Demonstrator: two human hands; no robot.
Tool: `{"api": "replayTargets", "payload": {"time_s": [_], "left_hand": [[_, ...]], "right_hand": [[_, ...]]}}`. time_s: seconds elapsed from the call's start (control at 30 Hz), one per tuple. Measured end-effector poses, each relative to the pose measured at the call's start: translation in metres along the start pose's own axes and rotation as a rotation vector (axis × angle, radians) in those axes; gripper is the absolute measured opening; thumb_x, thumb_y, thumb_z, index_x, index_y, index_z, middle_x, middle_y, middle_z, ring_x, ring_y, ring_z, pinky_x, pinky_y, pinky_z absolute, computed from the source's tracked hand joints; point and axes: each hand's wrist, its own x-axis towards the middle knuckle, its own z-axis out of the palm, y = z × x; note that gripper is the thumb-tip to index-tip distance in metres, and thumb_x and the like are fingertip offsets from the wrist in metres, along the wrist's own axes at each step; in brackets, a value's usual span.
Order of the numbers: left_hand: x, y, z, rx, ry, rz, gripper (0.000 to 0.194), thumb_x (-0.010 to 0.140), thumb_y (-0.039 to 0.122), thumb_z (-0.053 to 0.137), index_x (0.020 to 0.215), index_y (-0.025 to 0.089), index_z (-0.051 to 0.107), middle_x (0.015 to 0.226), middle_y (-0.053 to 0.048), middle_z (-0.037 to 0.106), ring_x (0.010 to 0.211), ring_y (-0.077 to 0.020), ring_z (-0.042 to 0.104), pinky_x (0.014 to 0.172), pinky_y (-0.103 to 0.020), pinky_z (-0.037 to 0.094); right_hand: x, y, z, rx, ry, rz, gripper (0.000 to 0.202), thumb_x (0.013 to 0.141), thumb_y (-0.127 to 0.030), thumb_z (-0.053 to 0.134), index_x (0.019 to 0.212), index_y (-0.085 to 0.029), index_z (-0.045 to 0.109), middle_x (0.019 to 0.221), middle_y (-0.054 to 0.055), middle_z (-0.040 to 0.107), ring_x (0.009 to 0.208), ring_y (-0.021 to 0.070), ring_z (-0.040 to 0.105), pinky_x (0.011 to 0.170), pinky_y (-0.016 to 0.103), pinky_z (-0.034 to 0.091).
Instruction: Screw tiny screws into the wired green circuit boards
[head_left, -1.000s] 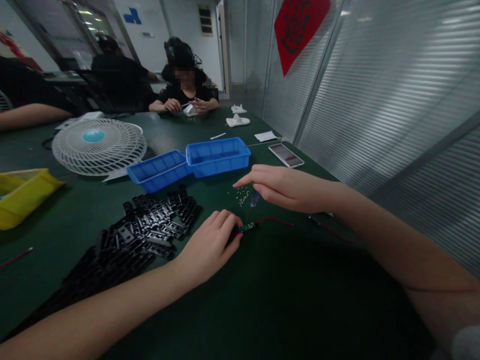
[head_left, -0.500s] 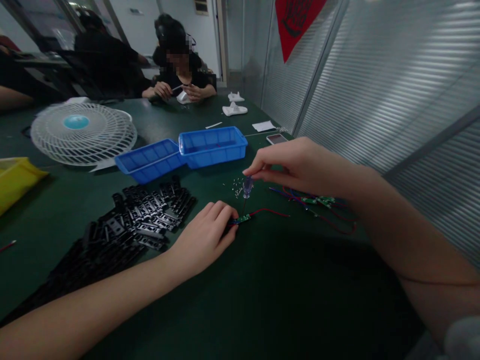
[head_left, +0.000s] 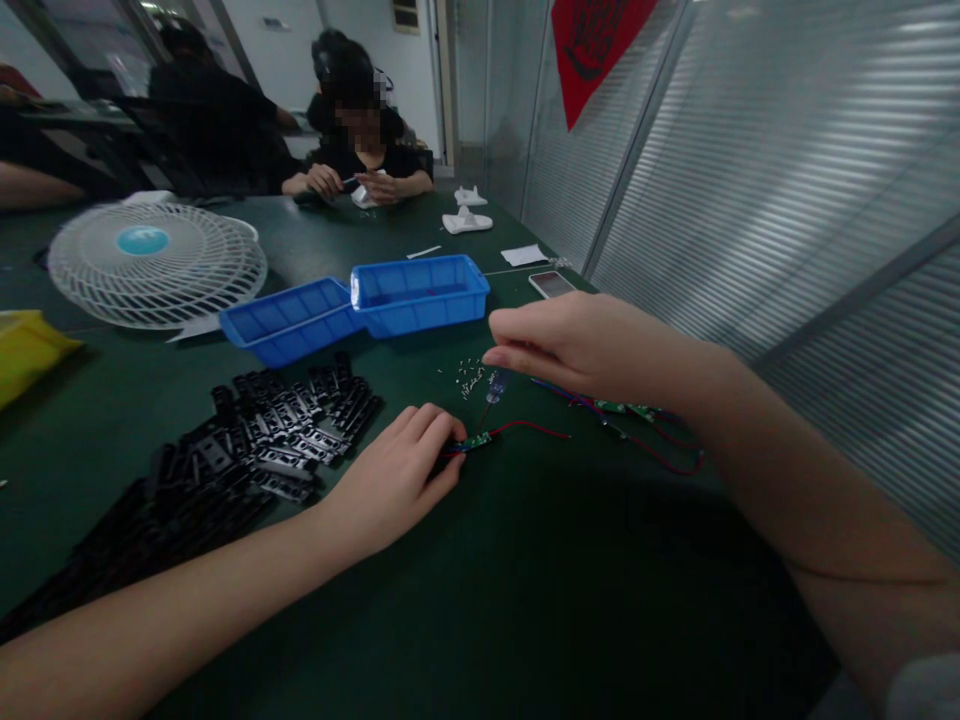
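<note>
Low over the table, my left hand [head_left: 405,470] is closed on a small green circuit board [head_left: 478,441], pinching its left end between thumb and fingers. A red wire runs from the board to the right. My right hand [head_left: 570,340] is closed round the top of a screwdriver [head_left: 495,388] with a clear purplish handle. Its thin shaft slants down to the board; whether the tip sits in a screw is too small to tell. Just beyond the screwdriver lie loose small screws [head_left: 471,380]. A heap of black plastic pieces [head_left: 277,440] spreads left of my left hand.
Two blue bins [head_left: 420,312] stand past the screws. More wired circuit boards [head_left: 611,407] lie under my right wrist, with a phone [head_left: 552,285] behind. A white fan grille [head_left: 157,265] and a yellow container [head_left: 34,350] are at left. A co-worker [head_left: 360,150] sits across the table.
My right hand has come down slightly and tilted, and the screwdriver handle now leans more to the right. My left hand still grips the board. The whole view has shifted a little.
</note>
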Motion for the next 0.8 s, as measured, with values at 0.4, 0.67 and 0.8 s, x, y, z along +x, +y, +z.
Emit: {"api": "replayTargets", "payload": {"time_s": [0.4,0.67,0.8], "left_hand": [[-0.007,0.008,0.004,0.231,0.03,0.028,0.025,0.096,0.031,0.038,0.112,0.015,0.051,0.108,-0.009,0.053,0.096,-0.0236,0.05,0.085,-0.042,0.044],[-0.011,0.012,0.003,0.387,0.09,0.136,0.027,0.096,0.026,0.041,0.118,0.018,0.055,0.117,-0.007,0.06,0.102,-0.0248,0.055,0.085,-0.043,0.045],[-0.017,0.015,0.003,0.48,0.124,0.18,0.032,0.095,0.026,0.044,0.124,0.018,0.055,0.127,-0.007,0.059,0.113,-0.0282,0.053,0.09,-0.045,0.043]], "right_hand": [[0.009,0.003,0.025,0.022,0.013,0.047,0.04,0.097,-0.031,0.028,0.109,-0.016,0.064,0.101,0.009,0.064,0.083,0.0176,0.06,0.067,0.029,0.039],[0.007,0.007,0.021,0.289,0.07,-0.168,0.025,0.094,-0.023,0.042,0.115,-0.013,0.049,0.1,0.006,0.062,0.08,0.013,0.056,0.067,0.025,0.039],[0.006,0.008,0.014,0.269,0.096,-0.169,0.021,0.094,-0.033,0.048,0.102,-0.015,0.057,0.091,0.003,0.065,0.074,0.012,0.056,0.062,0.024,0.037]]}}
